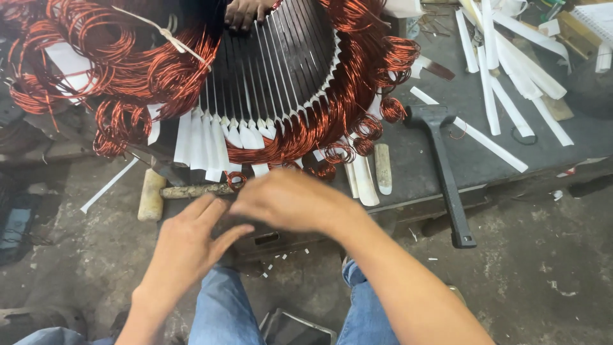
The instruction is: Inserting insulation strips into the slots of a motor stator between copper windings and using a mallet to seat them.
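Note:
A large motor stator (274, 70) with dark slots lies on the bench, with copper wire coils (128, 76) spilling out around it and white insulation paper strips (204, 140) sticking out of the slots. My left hand (188, 239) is below the stator's near edge, its fingers stretched out and holding nothing I can see. Just to its right, my right hand (287, 201) is blurred, its fingers curled toward a small copper loop (235, 181); whether it grips anything is unclear. Another person's hand (242, 13) rests on the stator's far side.
A black mallet (444, 166) lies on the metal bench (447, 115), its handle overhanging the front edge. A wooden-handled hammer (166, 191) lies left of my hands. Several loose white paper strips (511, 70) are scattered at the right. My knees in blue jeans (223, 306) are below.

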